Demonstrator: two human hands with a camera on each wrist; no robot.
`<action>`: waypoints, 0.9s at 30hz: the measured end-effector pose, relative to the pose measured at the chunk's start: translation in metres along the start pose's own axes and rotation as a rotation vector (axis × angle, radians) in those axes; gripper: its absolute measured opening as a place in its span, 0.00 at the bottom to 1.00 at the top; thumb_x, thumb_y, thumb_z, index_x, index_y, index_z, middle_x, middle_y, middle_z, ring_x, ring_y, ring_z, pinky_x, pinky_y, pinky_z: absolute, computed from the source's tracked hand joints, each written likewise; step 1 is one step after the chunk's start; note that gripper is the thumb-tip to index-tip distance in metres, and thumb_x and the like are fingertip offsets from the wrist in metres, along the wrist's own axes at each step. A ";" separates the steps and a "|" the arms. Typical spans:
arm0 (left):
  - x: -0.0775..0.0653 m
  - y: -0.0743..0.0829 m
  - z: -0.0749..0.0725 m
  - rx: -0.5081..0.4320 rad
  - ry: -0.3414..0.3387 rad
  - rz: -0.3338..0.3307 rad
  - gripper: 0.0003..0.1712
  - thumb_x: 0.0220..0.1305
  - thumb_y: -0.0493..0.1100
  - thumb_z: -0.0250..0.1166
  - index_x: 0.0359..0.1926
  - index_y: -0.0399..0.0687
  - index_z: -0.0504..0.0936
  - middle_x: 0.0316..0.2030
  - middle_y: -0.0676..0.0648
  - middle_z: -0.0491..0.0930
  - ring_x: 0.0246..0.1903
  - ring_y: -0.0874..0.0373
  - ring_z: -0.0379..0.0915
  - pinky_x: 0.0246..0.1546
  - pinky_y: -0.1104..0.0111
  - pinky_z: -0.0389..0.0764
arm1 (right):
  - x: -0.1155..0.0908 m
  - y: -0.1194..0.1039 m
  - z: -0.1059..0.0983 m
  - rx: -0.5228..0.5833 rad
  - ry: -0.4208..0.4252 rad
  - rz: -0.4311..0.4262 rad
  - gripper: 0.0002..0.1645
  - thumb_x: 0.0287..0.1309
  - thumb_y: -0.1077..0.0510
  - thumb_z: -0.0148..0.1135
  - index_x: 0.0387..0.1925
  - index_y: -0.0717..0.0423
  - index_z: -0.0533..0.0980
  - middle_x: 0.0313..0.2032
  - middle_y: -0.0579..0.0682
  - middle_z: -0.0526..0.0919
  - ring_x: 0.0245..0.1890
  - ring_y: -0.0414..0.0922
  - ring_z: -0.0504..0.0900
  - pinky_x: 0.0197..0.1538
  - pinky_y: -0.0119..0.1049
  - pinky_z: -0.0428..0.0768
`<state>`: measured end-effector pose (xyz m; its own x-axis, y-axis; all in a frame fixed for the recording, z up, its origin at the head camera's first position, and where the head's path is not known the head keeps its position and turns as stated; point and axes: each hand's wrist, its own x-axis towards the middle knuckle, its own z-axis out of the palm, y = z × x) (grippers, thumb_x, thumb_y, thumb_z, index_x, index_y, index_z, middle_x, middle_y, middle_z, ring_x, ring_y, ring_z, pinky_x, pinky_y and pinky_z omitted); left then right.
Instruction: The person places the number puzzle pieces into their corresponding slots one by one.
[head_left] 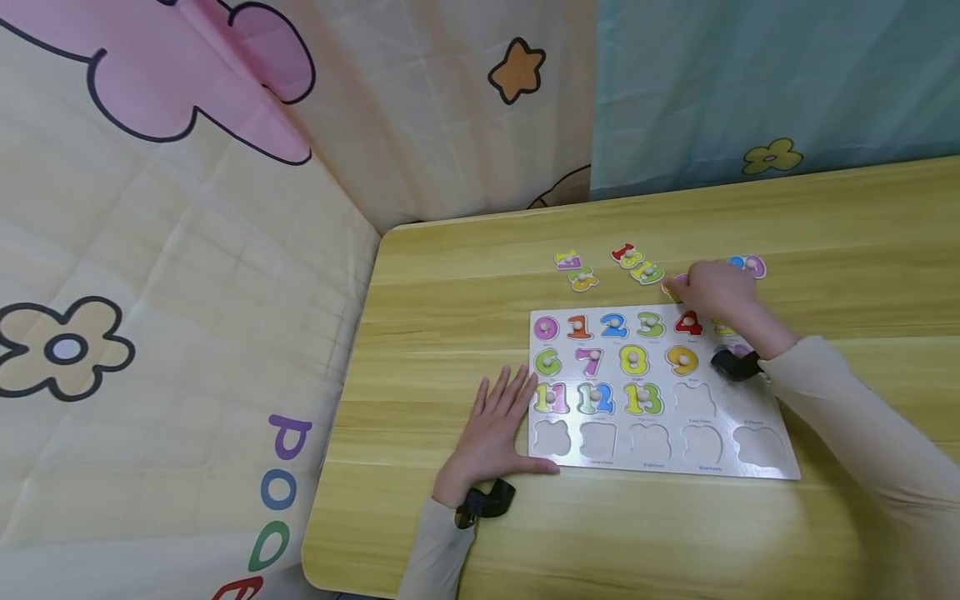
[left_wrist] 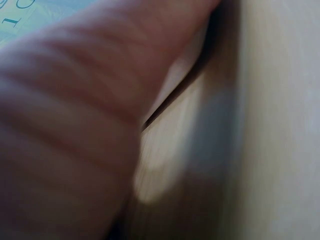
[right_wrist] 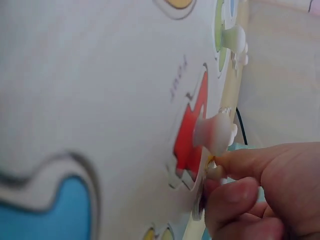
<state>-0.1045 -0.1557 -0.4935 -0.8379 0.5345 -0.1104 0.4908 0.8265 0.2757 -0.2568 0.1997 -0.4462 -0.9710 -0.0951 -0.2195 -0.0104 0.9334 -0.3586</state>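
A white number puzzle board (head_left: 667, 422) lies on the table, with knobbed digit pieces in its upper rows and bare recesses lower down. My left hand (head_left: 487, 433) rests flat at its left side, fingers spread along that edge and thumb at the bottom corner. Beyond the board's far edge, my right hand (head_left: 723, 292) pinches a small number puzzle piece (head_left: 670, 290) by its knob; the hand covers most of it, so its number cannot be read. In the right wrist view, thumb and finger (right_wrist: 235, 192) meet beside the red 4 piece (right_wrist: 189, 137).
Loose number pieces lie behind the board: a pair at the left (head_left: 567, 261), another pair in the middle (head_left: 627, 256), and a blue and purple piece (head_left: 747, 266) at the right. Printed curtains (head_left: 450, 108) hang along the table's (head_left: 435, 317) back and left sides.
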 end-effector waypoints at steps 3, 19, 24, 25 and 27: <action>0.001 0.000 0.000 -0.003 0.003 0.003 0.72 0.40 0.77 0.66 0.75 0.50 0.38 0.74 0.49 0.33 0.71 0.53 0.21 0.68 0.55 0.26 | -0.002 0.001 -0.001 0.035 0.046 -0.017 0.26 0.67 0.45 0.49 0.22 0.63 0.67 0.17 0.55 0.67 0.18 0.51 0.69 0.22 0.40 0.64; 0.001 0.000 -0.001 -0.012 0.009 -0.001 0.73 0.39 0.77 0.66 0.75 0.50 0.39 0.74 0.49 0.33 0.71 0.53 0.22 0.68 0.55 0.27 | -0.057 0.009 -0.027 0.116 -0.118 -0.287 0.16 0.55 0.48 0.68 0.31 0.57 0.75 0.17 0.47 0.68 0.17 0.44 0.67 0.18 0.33 0.61; 0.001 0.000 -0.001 -0.014 0.004 -0.004 0.73 0.39 0.77 0.67 0.75 0.50 0.39 0.74 0.49 0.33 0.71 0.53 0.22 0.68 0.55 0.27 | -0.078 0.008 -0.014 0.121 -0.319 -0.324 0.14 0.50 0.47 0.70 0.26 0.50 0.76 0.17 0.44 0.67 0.16 0.42 0.67 0.18 0.31 0.63; 0.001 0.000 -0.001 -0.016 0.003 -0.006 0.73 0.39 0.77 0.67 0.75 0.50 0.39 0.74 0.50 0.33 0.71 0.53 0.22 0.68 0.55 0.27 | -0.081 0.008 -0.011 0.121 -0.344 -0.331 0.14 0.50 0.47 0.71 0.25 0.50 0.76 0.16 0.44 0.66 0.16 0.41 0.67 0.18 0.31 0.62; 0.001 0.000 -0.001 -0.018 0.001 -0.007 0.73 0.39 0.77 0.67 0.75 0.50 0.39 0.74 0.50 0.33 0.71 0.53 0.22 0.68 0.55 0.27 | -0.085 0.009 -0.003 0.120 -0.368 -0.342 0.15 0.49 0.47 0.72 0.23 0.49 0.75 0.15 0.42 0.66 0.16 0.40 0.66 0.18 0.30 0.61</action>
<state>-0.1058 -0.1548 -0.4930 -0.8414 0.5287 -0.1114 0.4808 0.8268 0.2920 -0.1748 0.2170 -0.4275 -0.7683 -0.5236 -0.3682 -0.2646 0.7835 -0.5622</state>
